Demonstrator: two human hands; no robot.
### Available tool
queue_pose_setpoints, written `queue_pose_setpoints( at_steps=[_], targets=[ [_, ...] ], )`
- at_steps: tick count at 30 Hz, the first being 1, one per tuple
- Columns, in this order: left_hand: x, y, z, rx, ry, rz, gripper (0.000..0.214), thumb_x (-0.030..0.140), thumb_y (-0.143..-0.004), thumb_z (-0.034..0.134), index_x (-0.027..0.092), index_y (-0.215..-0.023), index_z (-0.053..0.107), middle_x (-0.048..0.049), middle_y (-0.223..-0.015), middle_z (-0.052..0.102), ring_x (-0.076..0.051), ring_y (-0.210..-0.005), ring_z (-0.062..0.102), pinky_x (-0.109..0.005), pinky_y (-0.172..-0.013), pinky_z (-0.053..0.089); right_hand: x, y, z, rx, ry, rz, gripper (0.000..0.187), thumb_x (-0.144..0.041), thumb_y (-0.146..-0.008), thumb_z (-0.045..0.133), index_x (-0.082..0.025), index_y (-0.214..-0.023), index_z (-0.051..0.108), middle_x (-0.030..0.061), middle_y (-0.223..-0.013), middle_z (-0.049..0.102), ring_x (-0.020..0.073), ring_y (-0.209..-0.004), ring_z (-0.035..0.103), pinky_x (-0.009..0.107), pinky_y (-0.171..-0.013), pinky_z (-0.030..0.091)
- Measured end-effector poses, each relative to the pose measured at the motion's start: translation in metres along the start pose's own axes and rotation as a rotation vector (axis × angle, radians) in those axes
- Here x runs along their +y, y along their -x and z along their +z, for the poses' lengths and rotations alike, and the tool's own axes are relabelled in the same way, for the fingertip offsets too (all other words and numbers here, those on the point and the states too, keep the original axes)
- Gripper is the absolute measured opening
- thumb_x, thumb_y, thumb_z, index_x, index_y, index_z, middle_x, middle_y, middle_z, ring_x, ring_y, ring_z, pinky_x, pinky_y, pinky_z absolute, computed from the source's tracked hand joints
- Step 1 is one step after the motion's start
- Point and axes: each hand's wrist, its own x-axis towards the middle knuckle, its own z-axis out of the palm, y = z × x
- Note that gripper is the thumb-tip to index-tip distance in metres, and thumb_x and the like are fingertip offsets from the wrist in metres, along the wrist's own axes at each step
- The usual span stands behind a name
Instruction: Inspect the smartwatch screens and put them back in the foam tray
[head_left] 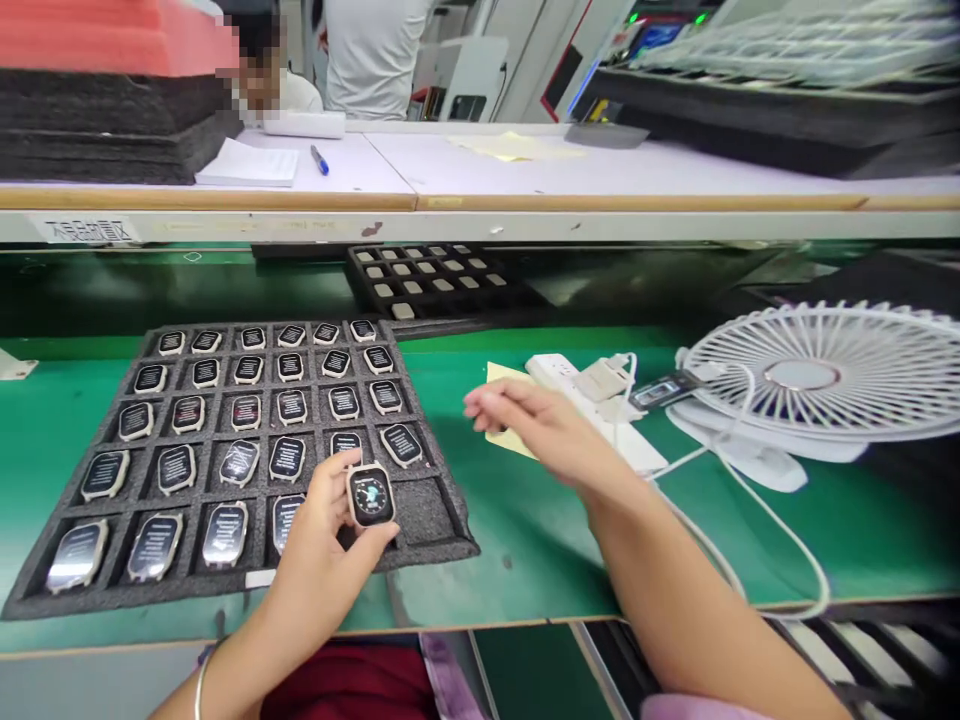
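My left hand grips a beige smartwatch body with a lit dark screen, held just above the near right corner of a black foam tray. The tray holds several rows of the same watch bodies, screens up. My right hand hovers over the green mat to the right of the tray, fingers stretched out and slightly blurred, with nothing in it. It is near a yellow paper slip and a white power strip.
A white desk fan lies at the right with its cable looping across the green mat. A second dark tray of parts sits under the raised shelf. Other people are behind the shelf, with paper and a pen.
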Motion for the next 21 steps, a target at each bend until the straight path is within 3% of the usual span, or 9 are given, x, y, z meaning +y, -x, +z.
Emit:
queue_pose_setpoints(
  at_steps=[3, 6, 9, 12, 17, 21],
  targets=[
    [0.011, -0.004, -0.006, 0.105, -0.264, 0.190, 0.041, 0.025, -0.086, 0.068, 0.023, -0.124, 0.053, -0.0088, -0.113, 0.065, -0.021, -0.101, 0.066, -0.036, -0.088, 0.056, -0.040, 0.018, 0.040, -0.495, -0.362, -0.021, 0.052, -0.062, -0.096, 0.053, -0.016, -0.111, 0.071, 0.0098, -0.089, 0.071, 0.0189, -0.078, 0.064, 0.034, -0.074, 0.053],
    [0.022, -0.009, -0.013, 0.220, -0.508, 0.403, 0.046, 0.028, -0.083, 0.075, 0.029, -0.125, 0.057, -0.0099, -0.129, 0.054, -0.027, -0.121, 0.054, -0.044, -0.098, 0.051, -0.063, 0.025, 0.066, -0.721, -0.645, -0.011, 0.051, -0.058, -0.096, 0.056, -0.014, -0.116, 0.070, 0.0100, -0.095, 0.071, 0.0180, -0.083, 0.064, 0.033, -0.078, 0.051],
    [0.031, -0.014, -0.020, 0.261, -0.599, 0.456, 0.053, 0.029, -0.080, 0.079, 0.033, -0.127, 0.056, -0.0096, -0.137, 0.045, -0.029, -0.128, 0.047, -0.047, -0.102, 0.047, -0.070, 0.024, 0.076, -0.786, -0.845, 0.022, 0.047, -0.054, -0.094, 0.062, -0.013, -0.117, 0.071, 0.0134, -0.106, 0.071, 0.0178, -0.083, 0.064, 0.033, -0.077, 0.050],
    [0.034, -0.018, -0.025, 0.231, -0.612, 0.483, 0.051, 0.031, -0.081, 0.078, 0.033, -0.128, 0.057, -0.0097, -0.136, 0.045, -0.029, -0.126, 0.047, -0.049, -0.103, 0.046, -0.068, 0.019, 0.082, -0.772, -0.976, 0.049, 0.042, -0.049, -0.090, 0.071, -0.014, -0.112, 0.072, 0.0142, -0.111, 0.071, 0.0150, -0.078, 0.063, 0.030, -0.075, 0.050],
    [0.028, -0.025, -0.028, 0.152, -0.580, 0.461, 0.050, 0.038, -0.078, 0.081, 0.032, -0.124, 0.062, -0.0102, -0.134, 0.048, -0.029, -0.124, 0.048, -0.049, -0.103, 0.046, -0.055, 0.015, 0.088, -0.785, -1.079, 0.080, 0.040, -0.045, -0.083, 0.079, -0.014, -0.107, 0.074, 0.0127, -0.109, 0.072, 0.0111, -0.075, 0.062, 0.024, -0.072, 0.049],
    [0.023, -0.025, -0.029, 0.112, -0.587, 0.450, 0.052, 0.042, -0.075, 0.082, 0.032, -0.123, 0.063, -0.0103, -0.134, 0.048, -0.030, -0.125, 0.047, -0.048, -0.102, 0.046, -0.049, 0.017, 0.091, -0.780, -1.137, 0.137, 0.041, -0.042, -0.080, 0.083, -0.013, -0.108, 0.074, 0.0121, -0.107, 0.072, 0.0127, -0.083, 0.065, 0.021, -0.074, 0.049]
  ],
)
